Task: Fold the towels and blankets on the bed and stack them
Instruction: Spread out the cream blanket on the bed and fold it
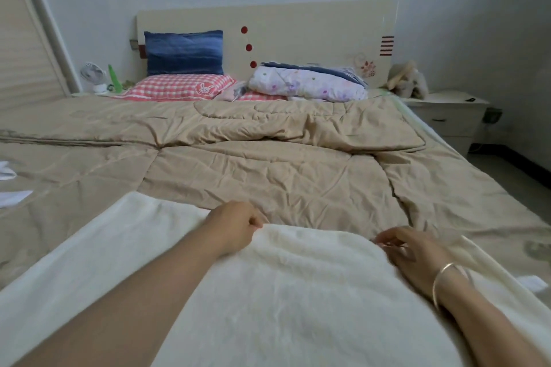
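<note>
At the left edge of the view some white sheets (10,185), maybe paper, lie on the beige quilt (268,164). The frame cuts them, so I cannot name them surely. The quilt covers nearly the whole bed (313,27). It is thin, a little shiny, stitched in big panels and full of creases. At the near side lies the white blanket (283,292), thick and fluffy, with a soft rounded far edge, spread flat under both forearms.

The left hand (238,223) is at this far edge, about the middle. Its grip is clamped on the edge, with the thumb and the curled fingers pinching the pile. More to the right, the right hand (417,256), with a thin metal bangle (444,280) at the wrist, is at the same edge. Its fingers are curled but blurred, so I cannot tell if its grip holds the cloth or only touches it.

I judge that the step in hand is a fold of the white blanket. The next move calls for both hands to hold the far edge firmly and carry it evenly, so that the corners meet. The plush is bulky, and the smooth quilt under it may let it slide.

Far behind, a blue pillow (183,52) leans over a pink checked pillow (179,86). To the right of them lies a folded floral quilt (307,83).
</note>
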`<action>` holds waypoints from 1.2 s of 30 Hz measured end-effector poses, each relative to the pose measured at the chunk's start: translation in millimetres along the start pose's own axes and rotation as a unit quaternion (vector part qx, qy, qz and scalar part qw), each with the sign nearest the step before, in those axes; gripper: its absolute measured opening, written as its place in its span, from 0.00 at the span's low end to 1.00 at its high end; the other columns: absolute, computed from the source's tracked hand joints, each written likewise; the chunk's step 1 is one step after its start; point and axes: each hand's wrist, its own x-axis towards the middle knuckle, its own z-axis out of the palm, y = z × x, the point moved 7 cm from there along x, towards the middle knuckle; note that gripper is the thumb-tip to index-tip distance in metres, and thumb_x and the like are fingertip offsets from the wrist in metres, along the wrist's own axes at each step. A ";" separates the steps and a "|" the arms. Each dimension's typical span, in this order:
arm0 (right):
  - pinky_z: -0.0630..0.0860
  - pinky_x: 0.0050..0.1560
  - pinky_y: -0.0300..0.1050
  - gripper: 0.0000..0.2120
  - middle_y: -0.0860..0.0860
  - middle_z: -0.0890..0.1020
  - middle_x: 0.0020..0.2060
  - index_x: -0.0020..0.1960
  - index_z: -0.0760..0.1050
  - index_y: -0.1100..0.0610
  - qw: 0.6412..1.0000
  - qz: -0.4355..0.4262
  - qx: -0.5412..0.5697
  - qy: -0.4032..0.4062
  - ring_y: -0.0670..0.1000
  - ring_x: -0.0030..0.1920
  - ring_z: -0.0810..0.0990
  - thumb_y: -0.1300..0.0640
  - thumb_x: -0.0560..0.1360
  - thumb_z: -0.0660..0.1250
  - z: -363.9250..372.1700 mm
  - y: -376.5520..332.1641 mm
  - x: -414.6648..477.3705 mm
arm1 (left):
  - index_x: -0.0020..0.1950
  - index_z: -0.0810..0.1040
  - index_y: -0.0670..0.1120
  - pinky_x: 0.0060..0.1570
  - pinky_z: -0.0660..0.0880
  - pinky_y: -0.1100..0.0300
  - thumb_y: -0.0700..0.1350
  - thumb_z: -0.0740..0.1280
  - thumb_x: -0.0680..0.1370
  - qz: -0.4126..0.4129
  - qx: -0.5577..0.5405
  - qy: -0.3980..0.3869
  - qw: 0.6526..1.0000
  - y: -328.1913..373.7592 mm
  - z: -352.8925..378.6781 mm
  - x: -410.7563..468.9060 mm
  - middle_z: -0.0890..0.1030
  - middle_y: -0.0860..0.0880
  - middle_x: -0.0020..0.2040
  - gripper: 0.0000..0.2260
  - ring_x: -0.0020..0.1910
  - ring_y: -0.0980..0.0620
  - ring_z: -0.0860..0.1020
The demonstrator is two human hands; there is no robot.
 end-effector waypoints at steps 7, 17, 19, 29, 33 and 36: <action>0.65 0.43 0.35 0.09 0.43 0.79 0.43 0.40 0.73 0.40 0.991 0.047 -0.076 -0.100 0.46 0.45 0.76 0.53 0.73 0.71 -15.9 12.5 5.3 | 0.45 0.73 0.58 0.50 0.72 0.59 0.47 0.67 0.75 0.018 0.179 -0.085 0.980 -8.4 -7.0 15.2 0.77 0.57 0.49 0.06 0.52 0.53 0.76; 0.69 0.46 0.41 0.11 0.45 0.78 0.42 0.37 0.69 0.41 0.975 0.123 -0.168 -0.076 0.51 0.49 0.76 0.47 0.72 0.70 -35.3 13.1 1.2 | 0.48 0.73 0.55 0.47 0.68 0.58 0.48 0.64 0.78 0.002 0.264 0.021 0.964 -12.9 -18.9 21.9 0.78 0.52 0.55 0.02 0.55 0.49 0.76; 0.69 0.44 0.43 0.08 0.46 0.78 0.40 0.39 0.71 0.44 0.980 0.135 -0.143 -0.027 0.53 0.47 0.77 0.50 0.73 0.70 -46.5 15.8 2.8 | 0.48 0.74 0.55 0.46 0.68 0.58 0.47 0.63 0.78 -0.001 0.235 0.050 0.971 -12.7 -22.4 28.3 0.79 0.52 0.54 0.02 0.53 0.49 0.76; 0.68 0.55 0.43 0.08 0.44 0.76 0.45 0.51 0.72 0.40 0.967 0.109 -0.217 -0.076 0.51 0.56 0.74 0.52 0.75 0.61 -50.5 15.0 -1.3 | 0.50 0.70 0.55 0.45 0.66 0.58 0.41 0.61 0.73 0.026 0.213 -0.083 0.973 -25.5 -0.5 27.6 0.75 0.54 0.49 0.10 0.48 0.51 0.73; 0.68 0.53 0.44 0.12 0.44 0.79 0.47 0.54 0.76 0.41 0.957 0.111 -0.266 -0.040 0.51 0.57 0.72 0.53 0.74 0.64 -55.7 7.7 1.0 | 0.54 0.71 0.52 0.47 0.63 0.59 0.43 0.61 0.76 0.040 0.341 -0.046 0.938 -18.4 -13.0 21.7 0.75 0.51 0.51 0.08 0.48 0.49 0.72; 0.67 0.52 0.48 0.11 0.47 0.80 0.50 0.54 0.78 0.43 0.946 0.080 -0.310 0.055 0.53 0.54 0.72 0.54 0.74 0.63 -76.4 -14.8 0.9 | 0.56 0.71 0.48 0.44 0.64 0.58 0.41 0.62 0.77 0.046 0.378 0.065 0.922 -14.3 -22.0 8.0 0.76 0.48 0.54 0.08 0.53 0.48 0.75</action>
